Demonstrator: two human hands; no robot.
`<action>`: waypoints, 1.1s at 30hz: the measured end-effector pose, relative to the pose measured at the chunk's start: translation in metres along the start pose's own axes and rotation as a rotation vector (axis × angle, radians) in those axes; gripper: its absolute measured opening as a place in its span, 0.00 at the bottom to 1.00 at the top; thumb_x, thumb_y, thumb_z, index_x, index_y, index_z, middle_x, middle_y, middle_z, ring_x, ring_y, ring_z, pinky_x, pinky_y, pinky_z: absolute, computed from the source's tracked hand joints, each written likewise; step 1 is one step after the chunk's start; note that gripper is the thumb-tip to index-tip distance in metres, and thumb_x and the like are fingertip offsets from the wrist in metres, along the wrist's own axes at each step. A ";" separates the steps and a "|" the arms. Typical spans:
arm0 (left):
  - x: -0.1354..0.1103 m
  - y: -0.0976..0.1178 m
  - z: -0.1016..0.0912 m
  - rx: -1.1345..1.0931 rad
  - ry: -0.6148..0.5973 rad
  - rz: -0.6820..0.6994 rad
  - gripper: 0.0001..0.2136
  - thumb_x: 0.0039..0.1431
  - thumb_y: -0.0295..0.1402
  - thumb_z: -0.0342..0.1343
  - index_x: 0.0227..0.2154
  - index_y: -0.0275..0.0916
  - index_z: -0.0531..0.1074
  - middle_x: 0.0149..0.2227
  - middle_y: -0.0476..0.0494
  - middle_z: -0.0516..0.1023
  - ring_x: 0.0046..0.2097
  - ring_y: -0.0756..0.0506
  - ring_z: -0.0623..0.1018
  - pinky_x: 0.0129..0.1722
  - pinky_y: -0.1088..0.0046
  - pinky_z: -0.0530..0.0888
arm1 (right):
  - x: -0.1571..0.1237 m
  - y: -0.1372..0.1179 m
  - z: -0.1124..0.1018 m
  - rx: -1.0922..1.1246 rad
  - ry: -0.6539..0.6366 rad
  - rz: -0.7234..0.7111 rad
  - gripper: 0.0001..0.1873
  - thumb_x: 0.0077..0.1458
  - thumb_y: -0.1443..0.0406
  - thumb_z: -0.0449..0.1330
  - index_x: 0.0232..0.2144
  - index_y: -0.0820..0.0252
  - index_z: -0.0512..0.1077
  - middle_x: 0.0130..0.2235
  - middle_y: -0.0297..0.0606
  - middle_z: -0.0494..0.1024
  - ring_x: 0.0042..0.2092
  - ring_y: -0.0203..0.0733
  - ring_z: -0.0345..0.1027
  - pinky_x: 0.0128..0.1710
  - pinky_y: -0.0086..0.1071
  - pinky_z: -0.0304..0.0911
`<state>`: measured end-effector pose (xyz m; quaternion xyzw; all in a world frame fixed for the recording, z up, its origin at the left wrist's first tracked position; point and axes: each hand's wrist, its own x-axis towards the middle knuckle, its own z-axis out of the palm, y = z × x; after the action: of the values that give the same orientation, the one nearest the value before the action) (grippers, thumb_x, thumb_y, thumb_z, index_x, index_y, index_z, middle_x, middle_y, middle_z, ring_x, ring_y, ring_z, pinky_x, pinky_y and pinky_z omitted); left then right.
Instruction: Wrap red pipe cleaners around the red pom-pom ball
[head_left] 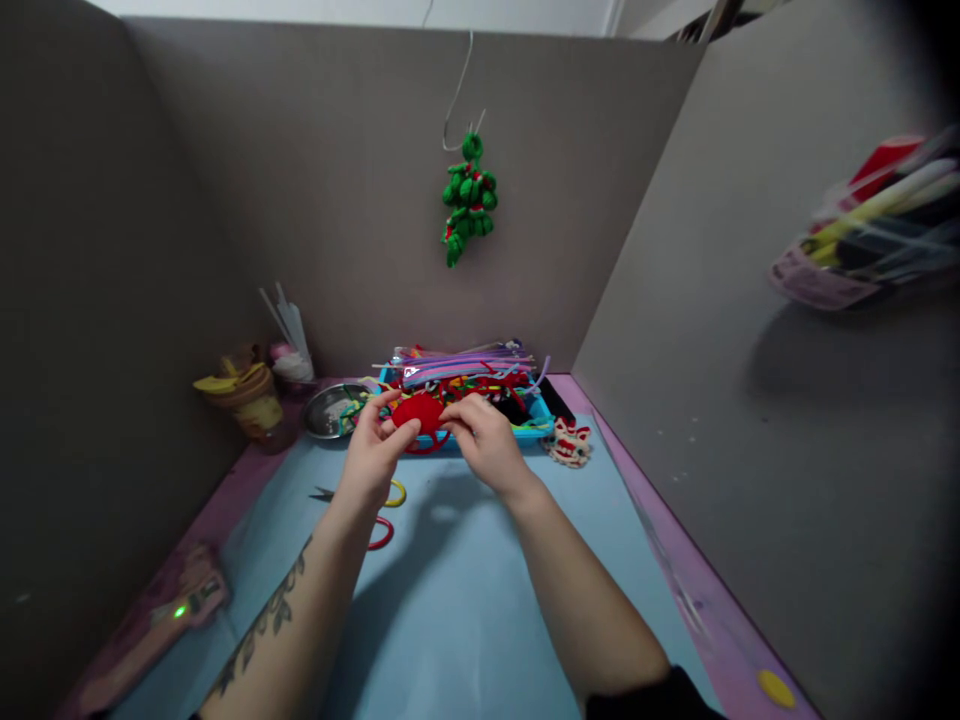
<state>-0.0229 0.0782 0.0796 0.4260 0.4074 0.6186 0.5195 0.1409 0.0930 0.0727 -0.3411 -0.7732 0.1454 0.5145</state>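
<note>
Both my hands are raised above the light blue mat (450,600) and pinch a red pipe-cleaner piece (420,415) between them. My left hand (373,450) grips its left side with thumb and fingers closed. From the right, my right hand (484,438) holds the other side, fingers curled. A red loop hangs below the piece. Just behind it stands a blue tray (541,418) heaped with coloured pipe cleaners (465,368).
A yellow ring (397,493), a red ring (382,535) and small scissors (324,493) lie on the mat. A metal dish (330,410), a yellow cup (251,400) and a small lion-head figure (568,442) stand near the tray. A green pipe-cleaner figure (469,200) hangs from a hook. Grey partitions enclose the desk.
</note>
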 end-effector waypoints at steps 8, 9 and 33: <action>-0.002 0.003 -0.004 0.020 -0.106 -0.060 0.30 0.41 0.33 0.68 0.49 0.38 0.64 0.23 0.52 0.74 0.21 0.52 0.71 0.22 0.78 0.66 | 0.003 -0.001 -0.014 0.043 -0.124 -0.051 0.09 0.57 0.73 0.54 0.29 0.58 0.71 0.34 0.37 0.70 0.37 0.38 0.67 0.40 0.32 0.64; -0.002 0.004 -0.003 0.016 -0.106 -0.061 0.30 0.41 0.33 0.68 0.49 0.38 0.64 0.22 0.52 0.74 0.21 0.52 0.70 0.22 0.78 0.65 | 0.002 -0.001 -0.015 0.044 -0.121 -0.049 0.09 0.57 0.72 0.54 0.29 0.58 0.72 0.34 0.37 0.70 0.38 0.38 0.67 0.40 0.32 0.64; -0.003 0.008 -0.003 -0.148 -0.105 -0.242 0.28 0.41 0.31 0.68 0.49 0.44 0.70 0.25 0.53 0.73 0.20 0.56 0.67 0.22 0.80 0.68 | -0.006 -0.005 0.006 -0.181 0.048 -0.253 0.08 0.60 0.66 0.54 0.34 0.55 0.74 0.34 0.39 0.74 0.37 0.42 0.64 0.41 0.38 0.64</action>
<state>-0.0280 0.0741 0.0857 0.3664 0.3813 0.5567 0.6407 0.1354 0.0861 0.0690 -0.2894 -0.8074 0.0008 0.5141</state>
